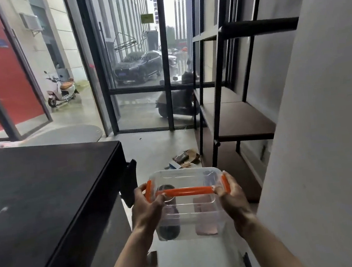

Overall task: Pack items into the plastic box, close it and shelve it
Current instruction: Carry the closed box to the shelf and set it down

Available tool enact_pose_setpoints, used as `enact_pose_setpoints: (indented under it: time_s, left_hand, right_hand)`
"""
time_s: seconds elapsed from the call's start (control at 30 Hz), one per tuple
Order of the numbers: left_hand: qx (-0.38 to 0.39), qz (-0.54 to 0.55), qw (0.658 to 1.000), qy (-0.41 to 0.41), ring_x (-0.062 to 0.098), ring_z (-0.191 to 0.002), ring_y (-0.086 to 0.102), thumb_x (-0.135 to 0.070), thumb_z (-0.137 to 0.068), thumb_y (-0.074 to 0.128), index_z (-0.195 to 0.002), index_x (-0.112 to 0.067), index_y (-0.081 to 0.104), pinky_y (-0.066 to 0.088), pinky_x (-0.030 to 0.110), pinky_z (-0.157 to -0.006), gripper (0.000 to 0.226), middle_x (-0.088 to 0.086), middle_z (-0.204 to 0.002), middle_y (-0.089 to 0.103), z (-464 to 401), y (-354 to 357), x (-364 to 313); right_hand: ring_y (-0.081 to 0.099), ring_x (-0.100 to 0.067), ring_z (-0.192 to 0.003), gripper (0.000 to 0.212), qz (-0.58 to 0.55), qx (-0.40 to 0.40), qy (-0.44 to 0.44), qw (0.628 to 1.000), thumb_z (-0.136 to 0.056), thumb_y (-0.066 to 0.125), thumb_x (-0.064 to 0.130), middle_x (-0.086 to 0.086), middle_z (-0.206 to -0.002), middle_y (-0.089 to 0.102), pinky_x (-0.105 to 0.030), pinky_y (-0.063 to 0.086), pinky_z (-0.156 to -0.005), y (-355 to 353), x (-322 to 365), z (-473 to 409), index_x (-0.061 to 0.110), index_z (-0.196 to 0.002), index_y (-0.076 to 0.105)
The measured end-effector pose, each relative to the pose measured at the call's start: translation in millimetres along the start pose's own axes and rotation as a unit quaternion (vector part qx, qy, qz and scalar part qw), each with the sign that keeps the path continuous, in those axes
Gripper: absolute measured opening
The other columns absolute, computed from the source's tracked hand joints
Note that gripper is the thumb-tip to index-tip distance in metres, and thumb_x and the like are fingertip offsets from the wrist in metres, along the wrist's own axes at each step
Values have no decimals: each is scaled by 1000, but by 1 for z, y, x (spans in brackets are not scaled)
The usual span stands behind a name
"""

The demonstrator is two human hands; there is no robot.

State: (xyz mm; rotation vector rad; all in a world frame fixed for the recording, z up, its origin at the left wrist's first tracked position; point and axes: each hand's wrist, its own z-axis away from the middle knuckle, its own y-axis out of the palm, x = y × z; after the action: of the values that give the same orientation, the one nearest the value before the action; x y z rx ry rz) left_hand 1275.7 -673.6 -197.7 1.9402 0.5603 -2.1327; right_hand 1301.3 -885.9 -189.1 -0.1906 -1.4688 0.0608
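I hold a clear plastic box [189, 209] with an orange handle [186, 191] and orange side clips in mid-air, low in the view. Its lid is on. My left hand [147, 207] grips the box's left end at the clip. On the right end sits my right hand [230, 197], gripping the other clip. Through the clear walls I see a dark round item [168, 220] on the left and a pinkish flat item [205, 214] on the right. A dark metal shelf unit [243, 122] stands ahead to the right with a bare brown shelf board.
A black table [48, 199] fills the left side, with a dark cloth [130, 183] hanging at its corner. Cardboard scraps [186, 157] lie on the floor by the shelf's foot. A white wall [322, 140] is close on the right. Glass doors stand ahead.
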Motion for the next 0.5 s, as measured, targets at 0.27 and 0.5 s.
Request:
enact_pose_setpoints:
  time_s: [0.27,0.5]
  left_hand:
    - [-33,21,999,-16,26,-103,63,-40,-66,75,-127,-32,47,53,50,-94,67,4,-115,63,-206,53,-6]
    - [-45,2,999,-8,25,-99,60,-27,-83,75,-133,-24,46,50,39,-83,58,6,-116,61,-393,97,-35]
  right_hand:
    - [43,-14,-111,63,33,6,-35,999,-100,52,18,-10,-150,47,-29,38,-91,54,23,-208,23,-157,27]
    - [47,-16,-107,62,45,13,-30,998,-100,52,19,-8,-145,49,-22,40,-75,101,58,-392,27,-157,27]
